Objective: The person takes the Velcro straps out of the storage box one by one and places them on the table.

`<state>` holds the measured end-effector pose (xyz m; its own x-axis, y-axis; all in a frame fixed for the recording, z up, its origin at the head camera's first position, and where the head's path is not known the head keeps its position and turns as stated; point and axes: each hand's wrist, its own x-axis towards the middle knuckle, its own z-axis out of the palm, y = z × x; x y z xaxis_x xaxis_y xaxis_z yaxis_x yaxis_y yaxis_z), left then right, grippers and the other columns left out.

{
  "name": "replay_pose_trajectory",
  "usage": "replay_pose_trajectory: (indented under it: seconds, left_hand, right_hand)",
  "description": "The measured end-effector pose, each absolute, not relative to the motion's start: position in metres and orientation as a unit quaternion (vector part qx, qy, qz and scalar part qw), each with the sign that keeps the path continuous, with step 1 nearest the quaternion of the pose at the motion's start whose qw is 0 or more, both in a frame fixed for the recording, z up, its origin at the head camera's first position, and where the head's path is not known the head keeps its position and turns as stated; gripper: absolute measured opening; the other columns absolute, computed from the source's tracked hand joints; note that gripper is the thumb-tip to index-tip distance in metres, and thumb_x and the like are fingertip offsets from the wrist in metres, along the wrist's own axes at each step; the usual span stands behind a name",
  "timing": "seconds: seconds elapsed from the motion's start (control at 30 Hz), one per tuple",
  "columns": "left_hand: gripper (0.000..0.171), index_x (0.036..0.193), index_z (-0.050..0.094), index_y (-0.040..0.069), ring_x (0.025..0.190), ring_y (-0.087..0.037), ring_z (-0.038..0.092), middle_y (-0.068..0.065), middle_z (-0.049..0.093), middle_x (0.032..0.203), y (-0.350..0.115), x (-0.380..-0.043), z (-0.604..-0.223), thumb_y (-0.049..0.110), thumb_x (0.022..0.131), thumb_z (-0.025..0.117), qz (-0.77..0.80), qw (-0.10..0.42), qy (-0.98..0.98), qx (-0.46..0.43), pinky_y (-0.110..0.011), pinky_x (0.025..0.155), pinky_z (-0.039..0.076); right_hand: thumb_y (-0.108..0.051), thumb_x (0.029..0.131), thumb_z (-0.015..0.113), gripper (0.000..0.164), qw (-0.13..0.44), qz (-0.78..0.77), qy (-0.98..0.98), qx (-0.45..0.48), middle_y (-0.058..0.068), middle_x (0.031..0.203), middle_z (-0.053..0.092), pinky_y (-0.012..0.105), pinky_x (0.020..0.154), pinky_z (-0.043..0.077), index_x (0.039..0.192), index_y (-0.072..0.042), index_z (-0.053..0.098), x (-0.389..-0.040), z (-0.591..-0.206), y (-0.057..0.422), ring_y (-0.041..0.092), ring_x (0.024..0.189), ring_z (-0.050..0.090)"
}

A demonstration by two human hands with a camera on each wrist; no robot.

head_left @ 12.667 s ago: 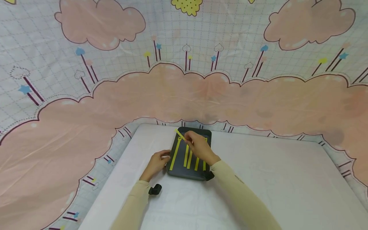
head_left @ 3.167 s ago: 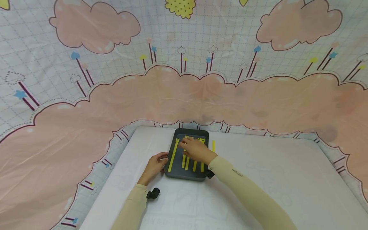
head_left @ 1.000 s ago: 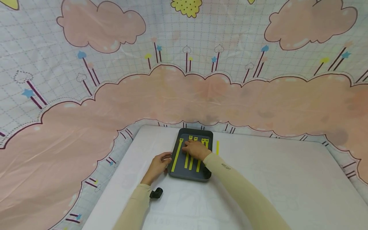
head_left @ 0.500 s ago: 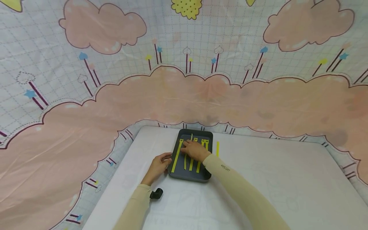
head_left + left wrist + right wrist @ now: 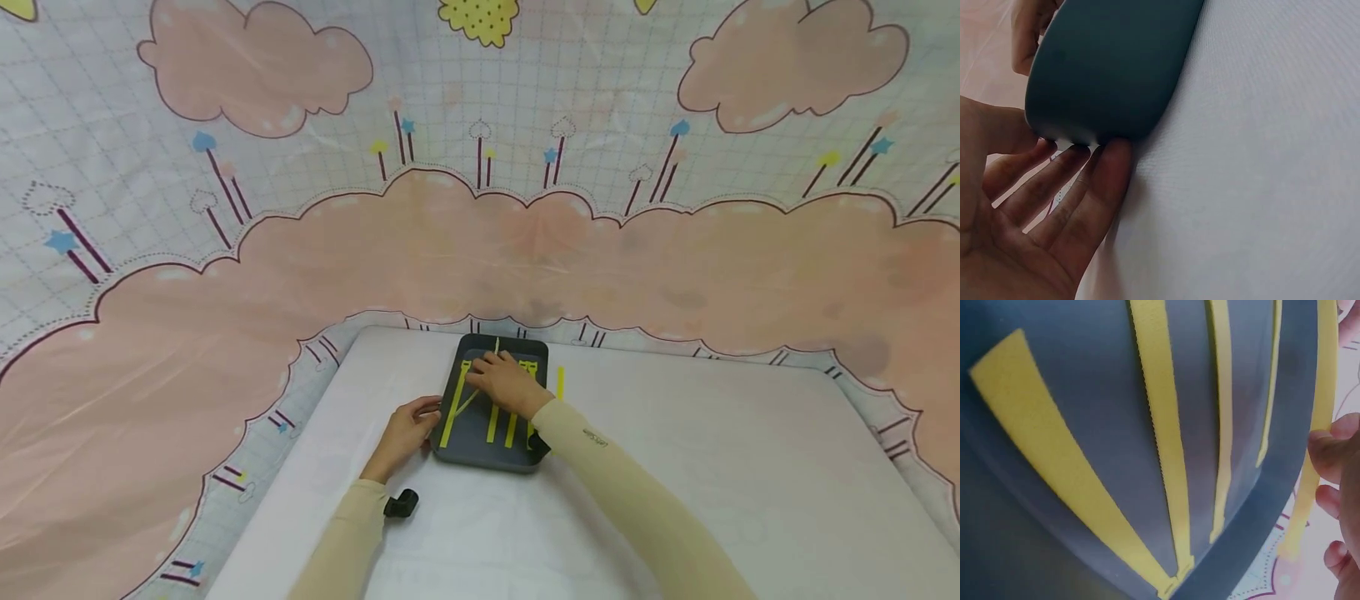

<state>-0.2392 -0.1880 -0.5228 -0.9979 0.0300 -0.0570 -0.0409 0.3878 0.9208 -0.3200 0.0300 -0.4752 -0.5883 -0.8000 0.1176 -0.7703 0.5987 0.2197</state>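
Note:
My right hand is over the dark grey tray. Its thumb and fingers pinch a thin yellow strap; in the head view one end points past the far rim and the other slants toward the tray's left side. Several more yellow straps with slotted heads lie lengthwise in the tray, partly hidden by the hand. At the tray's left side, my left hand has its fingers extended, their tips touching the outer wall, its thumb up by the rim.
Another yellow strap lies on the white table, just right of the tray. A printed cloth with pink clouds hangs behind the table. A black wrist-worn device sticks out at the left sleeve.
Since 12.7 s ago, a strap has come to lie right of the tray. In the last second the right hand has raised another off the tray floor and tilted it. The left hand stays put.

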Motion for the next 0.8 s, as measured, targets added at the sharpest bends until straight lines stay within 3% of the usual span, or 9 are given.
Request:
replay_pose_trajectory:
  seconds: [0.37,0.57,0.8]
  left_hand:
    - [0.037,0.133,0.06,0.006,0.099,-0.024,0.067,-0.02,0.064,0.129,-0.187,-0.237,-0.521,0.011,0.096,0.06,0.553,0.038,0.832,-0.017,-0.029,0.058,0.054]
    - [0.037,0.134,0.06,0.006,0.098,-0.022,0.068,-0.02,0.064,0.13,-0.187,-0.238,-0.524,0.01,0.097,0.06,0.559,0.042,0.828,-0.016,-0.029,0.058,0.054]
    - [0.036,0.132,0.06,0.007,0.091,-0.021,0.066,-0.02,0.064,0.128,-0.186,-0.241,-0.523,0.009,0.096,0.061,0.564,0.042,0.825,-0.011,-0.029,0.057,0.053]
  right_hand:
    - [-0.016,0.098,0.061,0.025,0.138,-0.082,-0.878,0.452,-0.004,0.124,0.062,0.036,0.087,0.044,0.121,-0.026,0.057,-0.308,-0.466,0.035,0.019,0.114,0.054]
    - [-0.013,0.095,0.065,0.032,0.146,-0.06,-0.872,0.463,-0.003,0.124,0.062,0.036,0.091,0.047,0.122,-0.025,0.056,-0.296,-0.457,0.034,0.018,0.115,0.056]
    - [-0.006,0.093,0.066,0.027,0.17,-0.013,-0.873,0.456,-0.005,0.115,0.062,0.033,0.082,0.046,0.113,-0.021,0.057,-0.29,-0.447,0.036,0.015,0.103,0.058]
